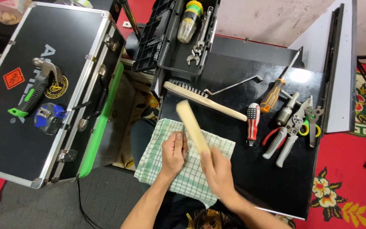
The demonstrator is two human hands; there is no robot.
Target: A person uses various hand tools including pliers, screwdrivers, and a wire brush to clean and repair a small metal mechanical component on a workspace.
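Note:
My right hand [219,173] grips the lower end of a pale wooden-handled tool [191,125], which is blurred and angled up to the left. My left hand [173,153] is closed in a fist, pressing on a green-and-white checked cloth [190,180] spread on the near left part of a black table [267,182]. A second wooden-handled wire brush [204,101] lies on the table just beyond the cloth.
Screwdrivers [272,96], pliers and cutters [291,129] lie on the table's right side. An open black toolbox [178,38] with wrenches stands at the back. To the left, a black metal-edged case [85,76] carries a hammer [37,89] and a tape measure [49,117].

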